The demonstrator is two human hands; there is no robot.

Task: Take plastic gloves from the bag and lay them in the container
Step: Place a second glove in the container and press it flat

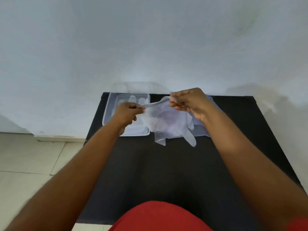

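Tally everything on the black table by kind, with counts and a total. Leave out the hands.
Clear plastic container: 1
Plastic glove held up between the left hand and right hand: 1
Gloves already in the container: at least 1; exact count unclear
Bag: 1
Total: at least 4

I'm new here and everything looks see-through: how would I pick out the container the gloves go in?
Find the black table. At its far left corner sits the clear container, beside the left hand. Unlike the limp plastic glove, it is rigid with a raised rim.
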